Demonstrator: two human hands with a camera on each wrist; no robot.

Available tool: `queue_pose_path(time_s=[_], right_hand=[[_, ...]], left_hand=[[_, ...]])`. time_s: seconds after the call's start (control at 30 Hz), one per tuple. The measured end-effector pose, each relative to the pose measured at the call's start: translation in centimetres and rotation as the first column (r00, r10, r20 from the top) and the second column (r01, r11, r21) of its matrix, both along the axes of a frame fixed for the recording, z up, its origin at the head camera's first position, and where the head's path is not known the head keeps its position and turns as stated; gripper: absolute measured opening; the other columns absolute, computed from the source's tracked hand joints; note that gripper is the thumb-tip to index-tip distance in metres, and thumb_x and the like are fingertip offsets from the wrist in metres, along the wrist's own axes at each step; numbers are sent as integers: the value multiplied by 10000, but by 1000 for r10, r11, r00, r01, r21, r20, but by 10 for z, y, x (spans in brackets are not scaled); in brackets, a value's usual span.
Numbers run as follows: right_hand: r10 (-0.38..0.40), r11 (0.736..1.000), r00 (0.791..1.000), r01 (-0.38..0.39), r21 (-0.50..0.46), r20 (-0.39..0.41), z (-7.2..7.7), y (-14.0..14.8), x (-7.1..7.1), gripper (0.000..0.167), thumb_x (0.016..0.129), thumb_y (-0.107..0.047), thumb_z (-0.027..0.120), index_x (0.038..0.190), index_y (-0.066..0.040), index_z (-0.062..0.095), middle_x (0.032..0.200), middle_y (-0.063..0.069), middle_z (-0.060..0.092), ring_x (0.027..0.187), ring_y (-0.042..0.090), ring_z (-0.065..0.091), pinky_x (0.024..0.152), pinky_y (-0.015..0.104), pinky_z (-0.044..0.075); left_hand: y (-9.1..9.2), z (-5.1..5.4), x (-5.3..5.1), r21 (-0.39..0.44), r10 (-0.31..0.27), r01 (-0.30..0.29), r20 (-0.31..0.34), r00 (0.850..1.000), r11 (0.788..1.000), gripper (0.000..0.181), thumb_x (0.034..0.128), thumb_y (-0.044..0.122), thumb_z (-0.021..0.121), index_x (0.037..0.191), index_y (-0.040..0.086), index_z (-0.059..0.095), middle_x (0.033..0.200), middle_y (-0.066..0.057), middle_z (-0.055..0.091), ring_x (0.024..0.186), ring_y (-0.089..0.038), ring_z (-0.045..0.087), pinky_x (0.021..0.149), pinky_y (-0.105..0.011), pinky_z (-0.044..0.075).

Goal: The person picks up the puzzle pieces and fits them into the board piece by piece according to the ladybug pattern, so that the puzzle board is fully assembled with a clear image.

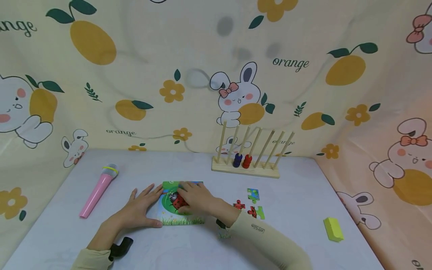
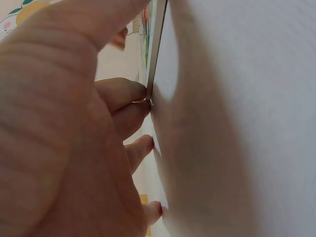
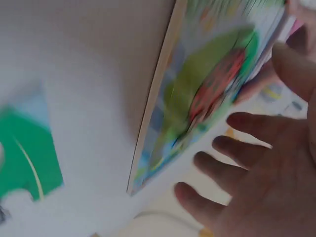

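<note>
Ladybug puzzle board (image 1: 173,206) lies flat on the desk (image 1: 287,210), between the hands. Left hand (image 1: 136,212) is at its left side, fingers spread, fingertips touching the edge. Right hand (image 1: 197,198) is over the board's right part, fingers straight and a bit apart, pinching nothing; can't tell if they touch the surface, right wrist view blurred. Loose puzzle pieces (image 1: 253,194) sit right of the board, one partly hidden by the right sleeve (image 1: 266,236). Pink microphone (image 1: 99,193) far left, peg rack (image 1: 249,170) with blue and red beads behind, yellow-green block (image 1: 333,229) far right.
</note>
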State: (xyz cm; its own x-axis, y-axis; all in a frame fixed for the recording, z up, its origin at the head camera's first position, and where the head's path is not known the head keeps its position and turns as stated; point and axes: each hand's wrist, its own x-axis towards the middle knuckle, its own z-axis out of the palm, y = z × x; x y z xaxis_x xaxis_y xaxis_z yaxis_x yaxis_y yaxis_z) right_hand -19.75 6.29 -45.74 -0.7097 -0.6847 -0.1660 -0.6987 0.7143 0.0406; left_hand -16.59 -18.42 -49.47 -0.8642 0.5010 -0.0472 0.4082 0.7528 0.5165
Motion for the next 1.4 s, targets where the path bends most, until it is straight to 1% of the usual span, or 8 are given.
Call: queue_pose_path(time_s=[0.2,0.5,0.67,0.83,0.97,1.13,1.23,1.4], right_hand=[[-6,999,992,-1,52,130,-5,2,17,779,968,-620,471,1580,-170,298,1657,5,192,1508,281,194,1171,534,262],[-22,999,991,18,31,135,-4,1,19,764,978,-612,454,1575,-158,310,1652,12,205,1503,316,201,1155,577,267],[-33,999,989,29,25,144,-1,0,19,768,974,-615,462,1574,-160,313,1651,0,210,1505,303,200,1155,577,267],[-22,999,985,30,-44,169,-7,9,15,768,979,-605,471,1575,-149,308,1654,10,202,1509,284,190,1161,598,231],[-47,991,983,68,-114,176,-5,31,9,751,986,-564,508,1569,-129,318,1645,53,230,1501,290,215,1156,620,216],[-141,966,972,176,-190,187,7,74,-3,697,969,-431,630,1527,-92,385,1587,141,339,1456,351,304,1128,651,243],[-187,943,966,227,-242,178,13,103,-11,656,916,-288,737,1467,-58,464,1487,177,467,1375,367,421,1070,648,338],[-243,906,955,286,-311,170,18,156,-17,495,804,-79,826,1253,4,636,1198,156,617,1097,354,596,837,543,523]], left_hand=[[0,0,-1,2,4,-4,-3,1000,1000,1144,684,674,787,1523,16,372,1625,-132,266,1487,-445,127,1049,-796,-31],[0,0,-1,18,-17,18,-31,999,1000,1081,697,648,791,1521,65,404,1623,-134,266,1483,-456,136,1028,-815,-29],[-1,2,-1,20,-29,29,-19,999,999,1013,717,617,791,1513,102,434,1615,-136,285,1483,-461,122,1020,-819,-45],[0,0,-1,23,-30,30,-3,1000,999,1006,728,617,786,1519,112,425,1620,-130,275,1484,-465,113,1017,-821,-52],[0,-1,-2,14,-30,30,10,999,999,1021,720,636,781,1525,122,418,1625,-128,265,1484,-470,103,1013,-824,-50],[1,0,-2,-4,-16,16,25,1000,1000,1044,707,651,782,1530,128,410,1631,-116,253,1494,-450,87,1032,-806,-63],[1,-1,-1,0,-19,19,18,1000,1000,1047,706,656,780,1528,123,412,1630,-116,256,1494,-446,93,1036,-802,-64],[0,-4,-1,10,-32,32,-4,999,999,1050,712,669,764,1530,117,406,1630,-115,256,1491,-448,110,1039,-799,-61]])
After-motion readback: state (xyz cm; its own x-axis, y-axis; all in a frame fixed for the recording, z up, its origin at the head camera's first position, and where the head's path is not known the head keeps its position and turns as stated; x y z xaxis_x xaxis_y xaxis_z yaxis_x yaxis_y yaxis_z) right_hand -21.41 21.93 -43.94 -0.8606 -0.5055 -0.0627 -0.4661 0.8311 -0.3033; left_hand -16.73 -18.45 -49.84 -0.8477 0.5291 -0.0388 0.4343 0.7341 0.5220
